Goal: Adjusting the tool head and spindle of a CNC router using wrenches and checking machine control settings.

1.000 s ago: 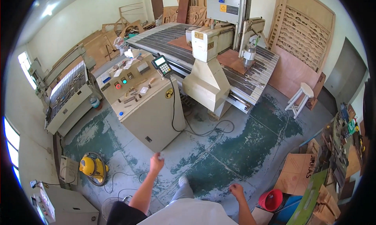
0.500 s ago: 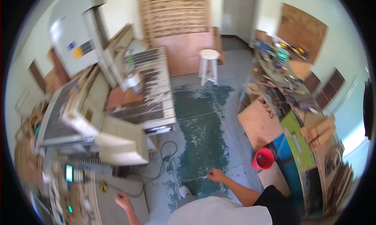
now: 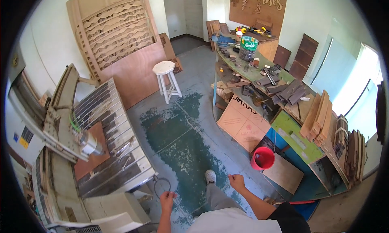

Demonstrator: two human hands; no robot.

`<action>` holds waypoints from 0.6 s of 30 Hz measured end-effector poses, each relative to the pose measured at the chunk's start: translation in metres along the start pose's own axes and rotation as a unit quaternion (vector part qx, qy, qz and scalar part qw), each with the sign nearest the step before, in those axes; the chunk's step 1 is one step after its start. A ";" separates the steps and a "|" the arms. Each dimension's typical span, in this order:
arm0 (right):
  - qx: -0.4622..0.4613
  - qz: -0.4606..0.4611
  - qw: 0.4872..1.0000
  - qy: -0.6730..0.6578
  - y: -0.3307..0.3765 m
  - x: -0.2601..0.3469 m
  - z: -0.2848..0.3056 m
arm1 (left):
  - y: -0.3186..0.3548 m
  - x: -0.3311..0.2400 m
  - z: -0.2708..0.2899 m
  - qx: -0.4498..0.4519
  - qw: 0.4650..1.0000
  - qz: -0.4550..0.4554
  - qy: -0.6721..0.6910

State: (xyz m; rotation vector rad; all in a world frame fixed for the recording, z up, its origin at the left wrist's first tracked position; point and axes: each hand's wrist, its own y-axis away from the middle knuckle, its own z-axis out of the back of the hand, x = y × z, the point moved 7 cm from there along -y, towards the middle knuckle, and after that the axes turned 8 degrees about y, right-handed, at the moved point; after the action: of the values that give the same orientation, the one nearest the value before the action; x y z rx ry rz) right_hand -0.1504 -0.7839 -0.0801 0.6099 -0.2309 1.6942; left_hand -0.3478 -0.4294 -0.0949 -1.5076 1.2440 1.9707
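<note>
My left hand (image 3: 167,200) hangs in front of me at the lower middle, fingers loosely curled in, with nothing visible in it. Just beyond it a dark cable (image 3: 162,186) loops beside the metal machine bed (image 3: 139,165). My right hand (image 3: 237,182) is farther right, closed in a loose fist, nothing showing in it. It touches nothing; the nearest thing is a red bucket (image 3: 262,158) on the floor ahead and to its right. One shoe (image 3: 210,176) is stepping forward between the hands on the worn green floor (image 3: 174,152).
A CNC-type machine with a silver spindle (image 3: 90,143) fills the left. At the right a cluttered workbench (image 3: 275,77) carries wood offcuts, a large bottle (image 3: 248,48) and stacked planks (image 3: 318,115). A cardboard sheet (image 3: 243,123) leans there. A white stool (image 3: 166,81) stands ahead.
My view has turned to the right, and the machine, stool and bench have shifted left in it. A foot has come forward. Both hands stay loosely closed.
</note>
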 end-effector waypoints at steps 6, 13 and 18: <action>-0.177 0.340 0.907 -0.174 -0.102 0.219 0.118 | -0.123 -0.109 -0.191 0.204 0.885 0.202 0.368; -0.115 0.272 0.954 -0.046 -0.313 0.189 0.081 | -0.207 -0.309 -0.281 0.341 0.783 0.098 0.512; 0.108 -0.030 0.908 -0.403 -0.433 0.196 0.022 | -0.294 -0.406 -0.245 0.222 0.927 -0.200 0.224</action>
State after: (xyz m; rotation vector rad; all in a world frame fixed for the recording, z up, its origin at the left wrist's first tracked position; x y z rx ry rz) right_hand 0.2502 -0.5311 -0.0380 1.4593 -0.6047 1.3322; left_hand 0.1568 -0.3795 0.1394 -1.8316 1.3026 1.0298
